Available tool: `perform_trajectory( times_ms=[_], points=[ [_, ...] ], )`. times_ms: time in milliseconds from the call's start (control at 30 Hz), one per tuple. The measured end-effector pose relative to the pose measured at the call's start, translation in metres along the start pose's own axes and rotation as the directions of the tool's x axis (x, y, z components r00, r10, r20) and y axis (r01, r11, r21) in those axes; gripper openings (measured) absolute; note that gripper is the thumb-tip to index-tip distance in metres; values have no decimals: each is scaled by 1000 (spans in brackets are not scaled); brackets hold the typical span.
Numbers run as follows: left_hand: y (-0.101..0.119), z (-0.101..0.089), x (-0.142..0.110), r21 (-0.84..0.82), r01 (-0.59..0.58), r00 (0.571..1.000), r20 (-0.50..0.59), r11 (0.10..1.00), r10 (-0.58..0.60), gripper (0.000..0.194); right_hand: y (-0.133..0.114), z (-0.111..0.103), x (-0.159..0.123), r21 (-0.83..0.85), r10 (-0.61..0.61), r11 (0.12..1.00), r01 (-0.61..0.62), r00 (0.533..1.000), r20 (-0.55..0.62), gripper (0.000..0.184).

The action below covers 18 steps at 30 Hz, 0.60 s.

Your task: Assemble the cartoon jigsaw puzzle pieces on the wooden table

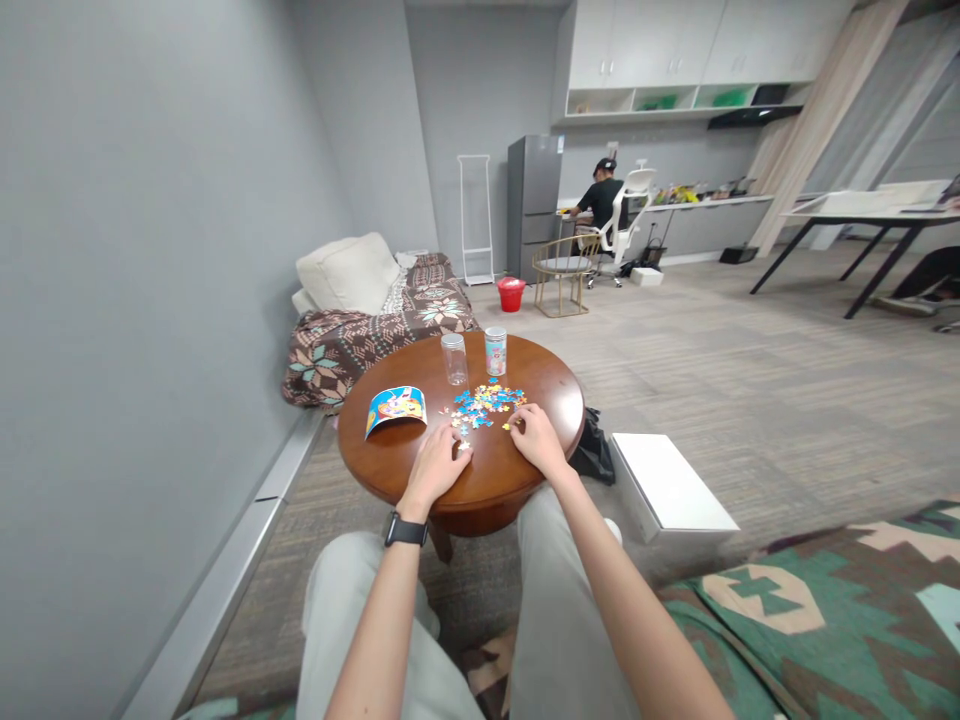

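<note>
Both hands are over the near side of a round brown desk [553,388], around a loose heap of jigsaw pieces [487,402], mostly blue, yellow and white, that lies right of the desk's middle. The left hand [436,463], with a dark watch [406,530] on its wrist, rests palm down at the heap's near left edge; its grip has thumb and forefinger apart around a pale piece [464,446], but I cannot tell whether they pinch it. The right hand [535,437] is at the heap's near right edge, fingers curled down beside a yellow piece [507,426]; whether its grip is pressed together on anything is too small to tell. Behind the heap, a clear jar [454,365] and a labelled jar [496,354] stand upright, apart, both with silvery lids. To the left, a bright picture sheet [397,403] arches up from the desk. A white box [673,478] sits on the floor to the right, and a person in black [606,203] sits across the room with back turned.
</note>
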<state>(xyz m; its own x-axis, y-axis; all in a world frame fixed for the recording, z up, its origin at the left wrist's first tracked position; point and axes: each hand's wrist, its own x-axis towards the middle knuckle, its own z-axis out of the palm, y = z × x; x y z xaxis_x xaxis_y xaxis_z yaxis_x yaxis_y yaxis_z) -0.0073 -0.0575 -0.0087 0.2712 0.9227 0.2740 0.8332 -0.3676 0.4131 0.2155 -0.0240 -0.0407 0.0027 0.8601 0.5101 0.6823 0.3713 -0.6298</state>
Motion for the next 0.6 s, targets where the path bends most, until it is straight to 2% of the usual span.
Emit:
perform_trajectory(
  times_ms=[200,367,467,533,600],
  points=[
    [0,-2,0,-4,12,1000,6,1000,-12,10,-3,0,-1,0,7,1000,-7,1000,-24,14],
    [-4,0,1,-14,5,1000,16,1000,-5,16,-6,-3,0,-7,36,999,-36,999,5,15],
    [-4,0,2,-12,10,999,33,1000,-9,20,-14,-10,2,47,52,998,-51,999,-16,15],
    [-4,0,3,-7,22,999,41,1000,-22,22,-32,-21,2,151,-3,988,18,995,-101,20],
    [-3,0,3,1,28,999,39,1000,-28,24,-63,-38,-7,267,-170,935,233,956,-237,31]
  ],
)
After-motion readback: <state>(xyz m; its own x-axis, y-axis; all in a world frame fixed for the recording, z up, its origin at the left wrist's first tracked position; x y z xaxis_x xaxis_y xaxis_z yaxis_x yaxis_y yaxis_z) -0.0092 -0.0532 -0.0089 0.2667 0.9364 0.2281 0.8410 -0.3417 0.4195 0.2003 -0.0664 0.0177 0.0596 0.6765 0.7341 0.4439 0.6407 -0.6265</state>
